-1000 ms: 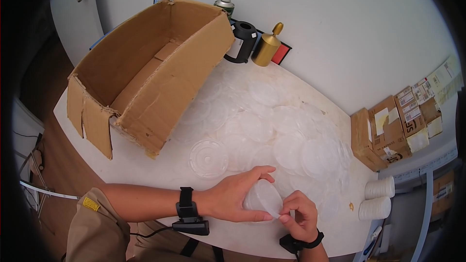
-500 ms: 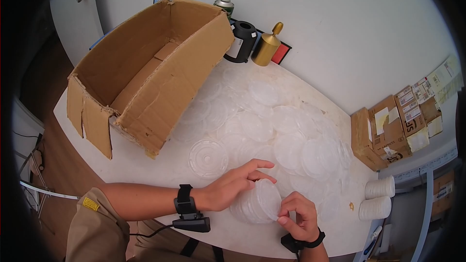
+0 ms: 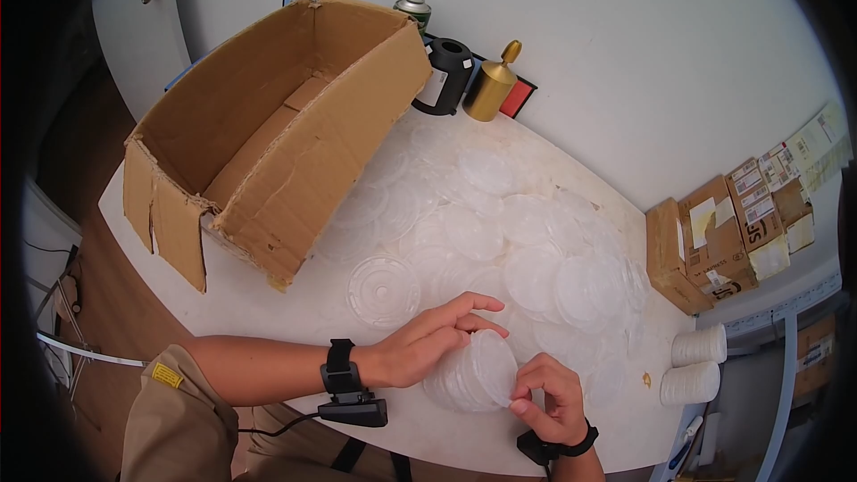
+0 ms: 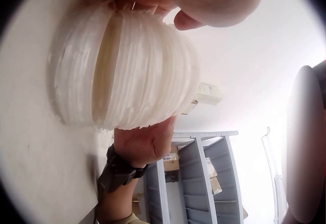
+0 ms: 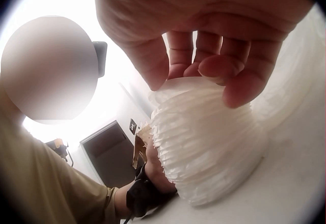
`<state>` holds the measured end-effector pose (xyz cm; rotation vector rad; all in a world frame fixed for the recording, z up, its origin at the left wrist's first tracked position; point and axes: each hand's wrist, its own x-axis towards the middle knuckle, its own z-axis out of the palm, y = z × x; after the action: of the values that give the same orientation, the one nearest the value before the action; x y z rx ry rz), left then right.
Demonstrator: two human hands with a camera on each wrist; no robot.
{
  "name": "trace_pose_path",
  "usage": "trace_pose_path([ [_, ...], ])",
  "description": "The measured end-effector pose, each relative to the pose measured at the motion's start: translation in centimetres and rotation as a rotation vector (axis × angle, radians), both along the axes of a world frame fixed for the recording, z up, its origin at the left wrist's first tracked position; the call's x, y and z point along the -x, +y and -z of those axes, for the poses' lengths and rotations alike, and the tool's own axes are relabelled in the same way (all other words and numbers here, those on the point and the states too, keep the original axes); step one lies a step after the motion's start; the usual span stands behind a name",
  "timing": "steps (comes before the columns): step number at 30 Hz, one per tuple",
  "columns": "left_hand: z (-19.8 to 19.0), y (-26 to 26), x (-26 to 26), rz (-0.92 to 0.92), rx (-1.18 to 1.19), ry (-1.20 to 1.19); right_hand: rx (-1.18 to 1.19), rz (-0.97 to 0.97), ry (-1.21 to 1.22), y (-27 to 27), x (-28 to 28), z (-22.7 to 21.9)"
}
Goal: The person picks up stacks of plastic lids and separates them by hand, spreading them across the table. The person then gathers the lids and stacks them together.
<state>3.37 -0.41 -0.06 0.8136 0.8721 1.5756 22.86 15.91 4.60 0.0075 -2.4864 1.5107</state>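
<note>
Head view: one stack of translucent discs, near edge of the white table, between the two hands, its round front face turned toward the right hand.

Left hand: open, at the stack's upper left side, index finger extended past the top. Compared with the earliest frame, where this hand curled round the stack with its thumb across the front, it now lies higher and further back; more of the stack's side shows. Position matches the middle frame.

Right hand: thumb and index finger pinching the rim of the front disc, lower right. Same place as before, within what can be seen.

Left wrist view: stack seen from the side, rims ridged, a dark gap dividing a thinner part from a thicker one; right hand beyond, at its far end.

Right wrist view: fingers over the stack's end; stack on the table, left hand touching its far side.

Surroundings, unchanged: loose discs spread overlapping over the table; ribbed disc, left of the spread; open cardboard box, upper left; black holder, gold pot and spray can, behind; two white stacks, right edge; cartons, beyond.
</note>
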Motion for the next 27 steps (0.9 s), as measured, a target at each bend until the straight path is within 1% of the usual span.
trace_pose_path([
  [5, -0.02, 0.01, -0.07, -0.006, 0.012, -0.005, -0.003, -0.004, -0.006, -0.05, -0.01, -0.09],
  [13, 0.11, -0.02, 0.03, 0.001, 0.022, 0.023, -0.173, -0.011, -0.007, -0.28, 0.15, -0.71],
  [17, 0.11, -0.05, 0.05, 0.002, 0.010, 0.024, -0.182, -0.002, 0.008, -0.41, 0.14, -0.53],
  [19, -0.36, -0.13, 0.10, 0.008, 0.054, 0.019, -0.225, -0.024, 0.020, -0.41, 0.13, -0.50],
  [27, -0.34, -0.13, 0.08, 0.022, 0.054, 0.008, -0.233, -0.033, 0.014, -0.62, 0.20, -0.46],
])
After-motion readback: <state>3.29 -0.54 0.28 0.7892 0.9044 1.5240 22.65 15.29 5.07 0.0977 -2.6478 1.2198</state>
